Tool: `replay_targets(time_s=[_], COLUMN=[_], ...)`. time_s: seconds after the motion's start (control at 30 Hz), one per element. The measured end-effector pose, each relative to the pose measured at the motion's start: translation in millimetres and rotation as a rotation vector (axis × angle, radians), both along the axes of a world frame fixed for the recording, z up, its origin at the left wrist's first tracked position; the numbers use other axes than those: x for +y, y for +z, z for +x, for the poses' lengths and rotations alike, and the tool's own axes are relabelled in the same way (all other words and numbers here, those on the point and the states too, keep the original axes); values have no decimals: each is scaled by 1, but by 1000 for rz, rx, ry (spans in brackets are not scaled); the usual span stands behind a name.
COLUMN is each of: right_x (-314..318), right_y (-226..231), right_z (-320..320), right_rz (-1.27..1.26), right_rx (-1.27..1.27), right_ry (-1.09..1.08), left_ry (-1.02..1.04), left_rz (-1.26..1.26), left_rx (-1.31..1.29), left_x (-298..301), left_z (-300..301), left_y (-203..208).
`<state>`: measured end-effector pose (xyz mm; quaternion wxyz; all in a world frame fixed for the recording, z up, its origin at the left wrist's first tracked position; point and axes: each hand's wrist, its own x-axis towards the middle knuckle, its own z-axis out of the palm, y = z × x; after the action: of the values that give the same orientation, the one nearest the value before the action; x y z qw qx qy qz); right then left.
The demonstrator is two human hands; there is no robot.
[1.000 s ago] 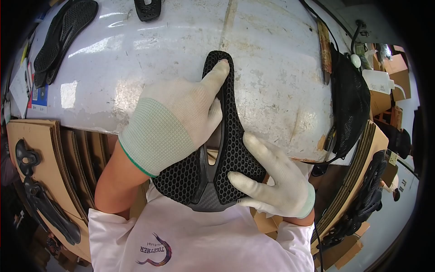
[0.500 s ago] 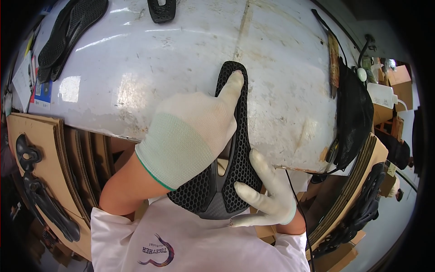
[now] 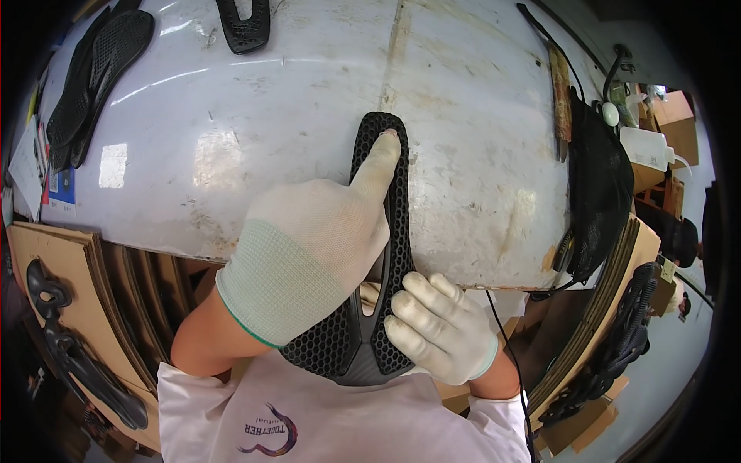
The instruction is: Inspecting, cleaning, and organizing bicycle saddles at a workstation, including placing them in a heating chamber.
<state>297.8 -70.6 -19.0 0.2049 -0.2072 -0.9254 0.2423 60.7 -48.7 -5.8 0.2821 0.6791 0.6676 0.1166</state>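
Black bike saddle (image 3: pixel 386 231) with a honeycomb mesh top, lying long-ways, nose pointing away on the white scuffed bench (image 3: pixel 255 154), wide back end hanging over the near edge, close to the white shirt (image 3: pixel 324 424). Left hand (image 3: pixel 312 258) in a pale glove, lying flat on top of the saddle, fingers mostly curled, one finger stretched out straight and pressing down near the nose. Not wrapped around it, just pushing on it. Right hand (image 3: pixel 440 328) in a pale glove too, fingers bent and closed on the right side of the wide back part, gripping the edge.

More black mesh saddles (image 3: pixel 93 77) lying far off at the left corner of the bench. Another black piece (image 3: pixel 243 23) at the far edge. Brown cardboard sheets (image 3: pixel 100 285) stacked under the bench on the left, dark saddle shapes (image 3: pixel 69 355) resting on them. White squeeze bottle (image 3: pixel 647 147) off to the right.
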Motion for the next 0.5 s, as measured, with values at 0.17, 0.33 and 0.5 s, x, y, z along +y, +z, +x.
replay_targets(time_s=[0.17,0.33,0.5], right_x=[8,8,9], right_y=[6,-1,2], right_z=[-1,10,3], right_rz=[13,39,49], right_rx=[-12,16,39], right_ry=[59,32,60], left_ry=[50,-166,-317], left_rz=[26,-144,142], left_rx=[-224,-344,-564], left_x=[-2,-44,-98], left_z=[-14,-44,-67], left_y=[-8,20,-15])
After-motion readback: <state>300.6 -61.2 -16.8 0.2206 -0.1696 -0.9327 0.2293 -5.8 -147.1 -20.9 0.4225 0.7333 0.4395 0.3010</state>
